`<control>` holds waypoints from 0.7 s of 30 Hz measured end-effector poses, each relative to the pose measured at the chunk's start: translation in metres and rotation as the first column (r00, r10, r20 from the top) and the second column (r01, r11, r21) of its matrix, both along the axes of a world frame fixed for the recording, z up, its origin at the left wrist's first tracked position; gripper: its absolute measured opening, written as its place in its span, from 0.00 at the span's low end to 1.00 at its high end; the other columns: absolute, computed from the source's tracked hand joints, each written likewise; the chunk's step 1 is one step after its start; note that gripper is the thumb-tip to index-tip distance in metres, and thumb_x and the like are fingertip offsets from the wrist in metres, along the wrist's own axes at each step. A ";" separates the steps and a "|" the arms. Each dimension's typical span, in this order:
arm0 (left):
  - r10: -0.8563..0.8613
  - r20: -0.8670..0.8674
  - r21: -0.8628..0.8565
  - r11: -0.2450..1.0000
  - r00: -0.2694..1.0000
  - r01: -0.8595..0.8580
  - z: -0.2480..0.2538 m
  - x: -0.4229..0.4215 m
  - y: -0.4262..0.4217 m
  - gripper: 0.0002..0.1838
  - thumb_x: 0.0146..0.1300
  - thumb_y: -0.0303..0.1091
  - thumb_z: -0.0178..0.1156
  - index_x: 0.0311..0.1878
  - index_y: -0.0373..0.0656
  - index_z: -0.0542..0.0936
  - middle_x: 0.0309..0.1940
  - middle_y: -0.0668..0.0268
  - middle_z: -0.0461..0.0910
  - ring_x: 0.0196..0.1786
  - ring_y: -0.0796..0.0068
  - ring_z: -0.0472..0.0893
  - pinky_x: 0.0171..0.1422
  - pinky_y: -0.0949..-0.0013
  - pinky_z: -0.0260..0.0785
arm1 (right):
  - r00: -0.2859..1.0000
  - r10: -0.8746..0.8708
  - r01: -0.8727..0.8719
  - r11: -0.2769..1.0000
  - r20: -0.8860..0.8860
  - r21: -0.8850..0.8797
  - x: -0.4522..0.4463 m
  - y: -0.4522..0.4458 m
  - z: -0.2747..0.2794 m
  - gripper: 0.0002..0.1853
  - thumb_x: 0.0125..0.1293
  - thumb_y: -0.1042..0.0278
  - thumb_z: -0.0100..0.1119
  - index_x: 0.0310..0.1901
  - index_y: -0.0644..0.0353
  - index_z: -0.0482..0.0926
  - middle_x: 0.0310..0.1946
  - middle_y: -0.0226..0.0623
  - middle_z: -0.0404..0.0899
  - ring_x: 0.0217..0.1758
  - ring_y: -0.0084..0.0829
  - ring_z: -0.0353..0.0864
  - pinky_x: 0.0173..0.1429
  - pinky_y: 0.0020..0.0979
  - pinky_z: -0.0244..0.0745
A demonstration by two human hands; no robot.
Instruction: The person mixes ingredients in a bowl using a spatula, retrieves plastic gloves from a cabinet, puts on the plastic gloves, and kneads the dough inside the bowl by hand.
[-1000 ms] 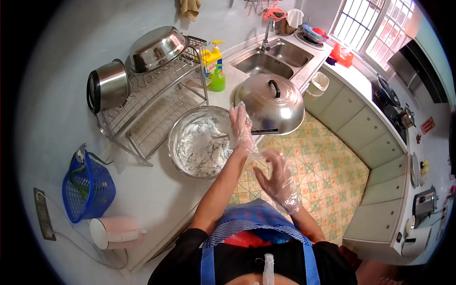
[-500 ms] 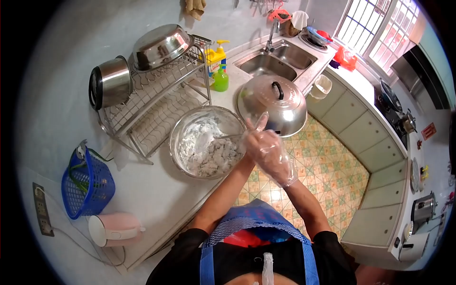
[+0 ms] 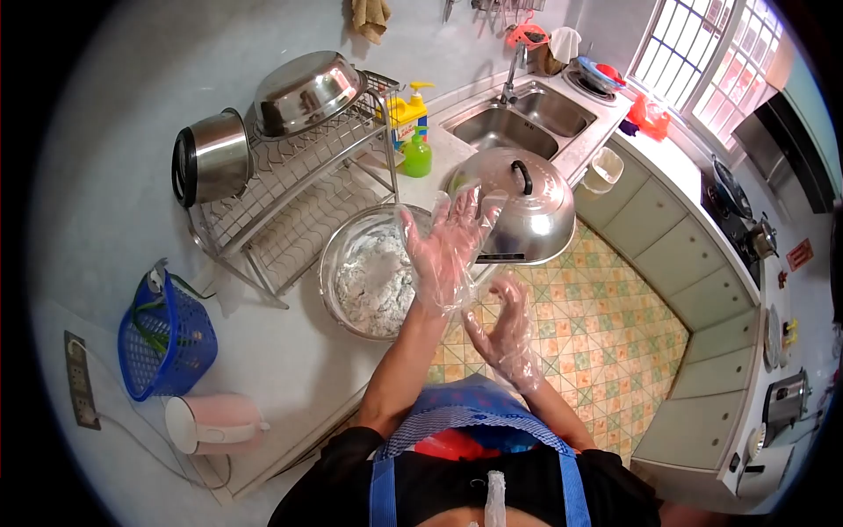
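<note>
My left hand [image 3: 445, 256], in a clear plastic glove, is raised with its fingers spread and holds nothing. It overlaps the right edge of a metal bowl [image 3: 332, 303] holding white, clumpy flour [image 3: 373, 281]. Behind its fingertips is a domed steel lid [image 3: 531, 206] with a black handle. My right hand [image 3: 509, 338] also wears a clear glove. Its thumb and fingers are apart, with nothing between them, and it hovers over the floor beside my left wrist.
On the counter stand a dish rack [image 3: 290, 206] with a steel basin [image 3: 307, 95] and pot [image 3: 215, 158], a green pump bottle [image 3: 417, 156], a blue basket [image 3: 180, 351] and a pink kettle [image 3: 215, 424]. A double sink [image 3: 505, 132] lies beyond the lid.
My hands were together beside the bowl and have come apart. The left now has its fingers spread over the bowl's edge; the right has moved down toward my body.
</note>
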State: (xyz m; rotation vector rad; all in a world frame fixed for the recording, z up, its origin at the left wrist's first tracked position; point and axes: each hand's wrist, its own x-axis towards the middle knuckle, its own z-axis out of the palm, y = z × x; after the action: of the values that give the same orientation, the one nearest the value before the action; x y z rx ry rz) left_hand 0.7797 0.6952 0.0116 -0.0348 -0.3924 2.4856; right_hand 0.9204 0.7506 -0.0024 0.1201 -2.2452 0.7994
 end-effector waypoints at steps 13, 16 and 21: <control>-0.012 -0.584 -0.327 0.919 0.812 -0.221 0.001 -0.008 -0.001 0.47 0.61 0.66 0.47 0.74 0.54 0.39 0.73 0.56 0.44 0.72 0.49 0.51 0.65 0.36 0.58 | 0.973 0.231 -0.232 0.972 -0.016 -0.043 -0.015 0.008 -0.009 0.15 0.47 0.90 0.51 0.38 0.65 0.73 0.30 0.44 0.76 0.34 0.46 0.75 0.35 0.40 0.71; 0.054 -0.284 -0.150 0.984 0.957 -0.100 0.003 0.000 -0.004 0.47 0.62 0.65 0.46 0.73 0.49 0.39 0.72 0.56 0.49 0.69 0.49 0.60 0.63 0.41 0.63 | 0.959 0.278 -0.275 0.960 0.063 -0.056 -0.001 0.003 -0.001 0.13 0.49 0.84 0.56 0.39 0.62 0.73 0.29 0.44 0.75 0.32 0.45 0.76 0.35 0.40 0.71; 0.211 -0.228 -0.449 0.844 0.951 -0.294 -0.024 -0.017 0.008 0.36 0.64 0.54 0.53 0.67 0.45 0.54 0.56 0.56 0.68 0.58 0.51 0.72 0.57 0.50 0.71 | 0.712 0.552 -0.591 0.805 0.434 -0.053 0.035 -0.008 0.014 0.09 0.54 0.73 0.61 0.37 0.56 0.73 0.32 0.43 0.76 0.31 0.43 0.75 0.37 0.40 0.70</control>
State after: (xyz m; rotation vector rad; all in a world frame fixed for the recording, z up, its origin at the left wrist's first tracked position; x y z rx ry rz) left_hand 0.7623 0.7029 -0.0121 0.0318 0.3221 2.7619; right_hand 0.9552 0.7422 0.0116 0.7965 -2.7069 1.1354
